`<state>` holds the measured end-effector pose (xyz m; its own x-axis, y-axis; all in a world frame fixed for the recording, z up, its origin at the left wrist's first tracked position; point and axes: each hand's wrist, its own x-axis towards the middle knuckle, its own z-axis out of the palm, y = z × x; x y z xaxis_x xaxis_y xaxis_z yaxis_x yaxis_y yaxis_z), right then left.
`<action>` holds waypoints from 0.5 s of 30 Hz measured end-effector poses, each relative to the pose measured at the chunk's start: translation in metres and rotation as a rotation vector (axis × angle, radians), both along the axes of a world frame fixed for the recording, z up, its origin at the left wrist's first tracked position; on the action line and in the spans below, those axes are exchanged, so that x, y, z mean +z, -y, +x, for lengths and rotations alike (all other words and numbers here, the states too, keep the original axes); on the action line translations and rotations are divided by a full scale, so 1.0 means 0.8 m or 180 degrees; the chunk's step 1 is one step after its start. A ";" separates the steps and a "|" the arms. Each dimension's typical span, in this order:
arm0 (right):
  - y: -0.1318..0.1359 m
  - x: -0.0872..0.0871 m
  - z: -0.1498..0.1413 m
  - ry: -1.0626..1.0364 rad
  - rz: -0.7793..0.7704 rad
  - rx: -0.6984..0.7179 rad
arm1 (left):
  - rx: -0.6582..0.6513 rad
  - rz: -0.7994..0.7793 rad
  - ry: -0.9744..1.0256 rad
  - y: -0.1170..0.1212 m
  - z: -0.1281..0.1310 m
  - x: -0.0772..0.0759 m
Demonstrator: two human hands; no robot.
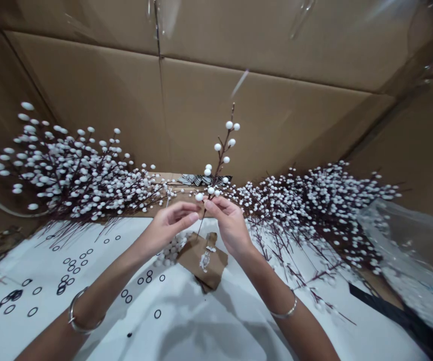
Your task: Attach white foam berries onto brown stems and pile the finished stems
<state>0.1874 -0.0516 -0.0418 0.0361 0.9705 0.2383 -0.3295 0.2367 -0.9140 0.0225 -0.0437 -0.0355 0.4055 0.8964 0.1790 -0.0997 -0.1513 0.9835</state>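
Note:
My right hand pinches an artificial berry branch, a thin brown stem with white balls, between thumb and fingers. The branch stands nearly upright, its bare lower stem slanting down to the left. Just left of the stem is my left hand, its fingers loosely bent and the thumb apart from them; I see nothing held in it. Below the hands lies a piece of brown cardboard with a whitish smear on it. Loose white balls sit beside the cardboard, partly hidden by my left hand.
A large heap of white-berry branches lies at the left, another heap at the right. Several small black rings are scattered over the white table. Cardboard walls enclose the back; a clear plastic bag lies far right.

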 end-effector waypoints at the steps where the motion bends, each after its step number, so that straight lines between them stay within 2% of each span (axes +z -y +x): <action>1: -0.001 0.000 0.000 -0.0098 -0.0054 0.0077 | -0.0204 0.0019 -0.0184 0.001 -0.001 0.000; 3: -0.001 0.001 0.002 -0.0134 -0.0159 0.0254 | -0.0399 0.0137 -0.0395 0.004 -0.001 0.000; 6: 0.002 0.009 0.006 -0.0039 -0.0230 0.0629 | -0.0256 0.0260 -0.0458 0.007 -0.001 0.001; 8: 0.005 0.017 0.011 -0.0115 -0.0089 0.0800 | -0.0140 0.0233 -0.0442 0.007 0.000 0.000; 11: 0.008 0.024 0.015 -0.0292 0.0219 0.0690 | -0.0046 0.0209 -0.0511 0.006 0.002 -0.003; 15: 0.008 0.021 0.013 -0.0203 0.0228 0.0215 | -0.0121 0.0292 -0.0793 0.009 0.010 -0.009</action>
